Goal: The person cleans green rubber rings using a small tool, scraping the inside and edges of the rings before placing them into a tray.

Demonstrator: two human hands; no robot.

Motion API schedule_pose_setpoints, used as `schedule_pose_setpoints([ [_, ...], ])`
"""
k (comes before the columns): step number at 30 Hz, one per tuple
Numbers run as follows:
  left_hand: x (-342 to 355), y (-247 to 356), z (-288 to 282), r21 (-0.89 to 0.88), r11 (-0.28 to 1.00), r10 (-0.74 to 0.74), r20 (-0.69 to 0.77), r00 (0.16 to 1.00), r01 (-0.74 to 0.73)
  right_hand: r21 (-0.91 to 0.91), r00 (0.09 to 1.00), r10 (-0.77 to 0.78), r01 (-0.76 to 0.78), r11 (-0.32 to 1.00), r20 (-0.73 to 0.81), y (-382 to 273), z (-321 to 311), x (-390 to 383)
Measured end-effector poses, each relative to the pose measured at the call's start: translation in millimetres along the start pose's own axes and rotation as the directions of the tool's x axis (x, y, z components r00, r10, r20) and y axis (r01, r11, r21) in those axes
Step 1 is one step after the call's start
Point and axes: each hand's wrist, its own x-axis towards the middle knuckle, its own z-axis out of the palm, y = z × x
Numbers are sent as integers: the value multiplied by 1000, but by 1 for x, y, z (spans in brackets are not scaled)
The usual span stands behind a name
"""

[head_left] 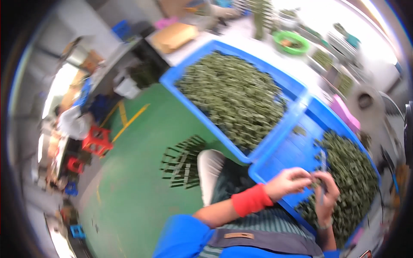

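Note:
My left hand, with a red wristband, is closed in a pinch. Its fingertips meet those of my right hand over the right-hand blue tray. A small greenish bit shows between the fingertips, too blurred to name. My right hand is wrapped round a slim grey tool that points away from me; its kind cannot be made out. Beside and beneath that hand, small dark green pieces lie heaped in the tray. A few loose ones rest on its bare blue floor.
Another blue tray, full of similar green pieces, adjoins on the left. Behind them are a light green bowl and several small containers. A dark slatted stack stands on the green floor by my knee. Red stools are far left.

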Motion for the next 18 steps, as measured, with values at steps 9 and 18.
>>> schedule_pose_setpoints([
  [9, -1, 15, -2, 37, 998, 59, -253, 966, -52, 299, 967, 221, -250, 921, 126, 7, -4, 12],
  [18, -1, 12, 5, 262, 955, 215, -292, 932, -138, 301, 961, 270, -276, 913, 61, 7, -8, 6],
])
